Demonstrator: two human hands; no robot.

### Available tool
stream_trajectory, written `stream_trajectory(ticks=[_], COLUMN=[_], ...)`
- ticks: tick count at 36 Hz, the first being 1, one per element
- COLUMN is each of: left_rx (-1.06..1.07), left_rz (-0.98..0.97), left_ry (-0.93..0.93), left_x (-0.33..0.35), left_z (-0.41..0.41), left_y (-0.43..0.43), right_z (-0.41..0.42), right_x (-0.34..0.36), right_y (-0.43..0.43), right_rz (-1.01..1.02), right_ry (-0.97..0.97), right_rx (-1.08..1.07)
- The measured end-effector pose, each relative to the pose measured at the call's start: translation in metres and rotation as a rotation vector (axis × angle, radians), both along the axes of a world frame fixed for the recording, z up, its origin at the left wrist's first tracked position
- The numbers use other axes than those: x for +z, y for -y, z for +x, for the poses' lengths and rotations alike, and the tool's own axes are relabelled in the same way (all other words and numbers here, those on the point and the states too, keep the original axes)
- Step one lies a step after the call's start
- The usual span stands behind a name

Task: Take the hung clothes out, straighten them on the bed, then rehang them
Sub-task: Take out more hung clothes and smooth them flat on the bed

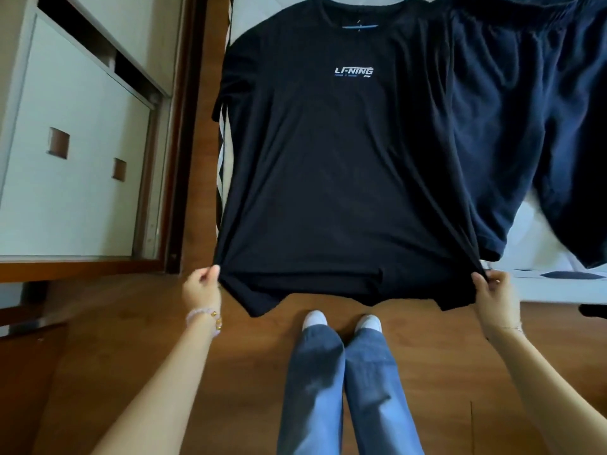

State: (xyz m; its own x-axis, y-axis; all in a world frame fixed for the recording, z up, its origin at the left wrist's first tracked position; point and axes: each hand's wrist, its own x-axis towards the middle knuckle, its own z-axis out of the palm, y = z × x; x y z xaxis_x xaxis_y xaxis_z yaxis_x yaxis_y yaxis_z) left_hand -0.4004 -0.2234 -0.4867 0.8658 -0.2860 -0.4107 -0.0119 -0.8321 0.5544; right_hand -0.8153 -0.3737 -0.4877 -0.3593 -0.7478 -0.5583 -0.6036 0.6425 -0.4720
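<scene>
A black T-shirt point(335, 165) with a white chest logo hangs in front of me on a blue hanger point(359, 27) that shows through the neck opening. My left hand point(201, 289) pinches the hem's left corner, and my right hand point(492, 295) pinches the right corner, so the hem is stretched wide between them. A pair of dark navy shorts point(525, 126) hangs beside it at the upper right. What the hanger hooks onto is out of view.
A white cabinet point(75, 152) with a brown wooden frame point(184, 133) stands at the left. The white bed point(542, 261) lies behind the shorts at the right. Wooden floor point(131, 339) runs under my jeans and white shoes.
</scene>
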Motion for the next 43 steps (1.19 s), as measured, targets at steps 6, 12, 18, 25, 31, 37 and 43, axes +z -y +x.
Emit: stream_trajectory(ticks=[6, 12, 18, 25, 31, 37, 43], left_rx=[-0.094, -0.214, -0.275, -0.325, -0.393, -0.503, -0.542], left_rz=[0.129, 0.206, 0.328, 0.477, 0.409, 0.176, 0.083], left_ry=[0.029, 0.033, -0.004, -0.104, 0.061, -0.060, -0.253], left_x=[0.005, 0.006, -0.011, -0.018, 0.003, 0.016, 0.014], left_z=[0.059, 0.068, 0.070, 0.068, 0.034, -0.061, -0.199], left_y=[-0.016, -0.017, -0.020, 0.000, 0.034, 0.074, 0.123], right_z=[-0.017, -0.006, 0.000, -0.006, -0.029, -0.074, -0.139], right_x=[0.006, 0.000, -0.011, -0.002, 0.021, 0.029, 0.030], right_y=[-0.005, -0.021, -0.029, -0.023, -0.001, 0.036, 0.088], right_rz=[0.082, 0.115, 0.187, 0.392, 0.365, 0.293, 0.210], right_ry=[-0.039, -0.042, -0.034, -0.043, 0.030, 0.193, 0.226], right_rx=[0.059, 0.136, 0.125, 0.193, 0.113, 0.017, -0.100])
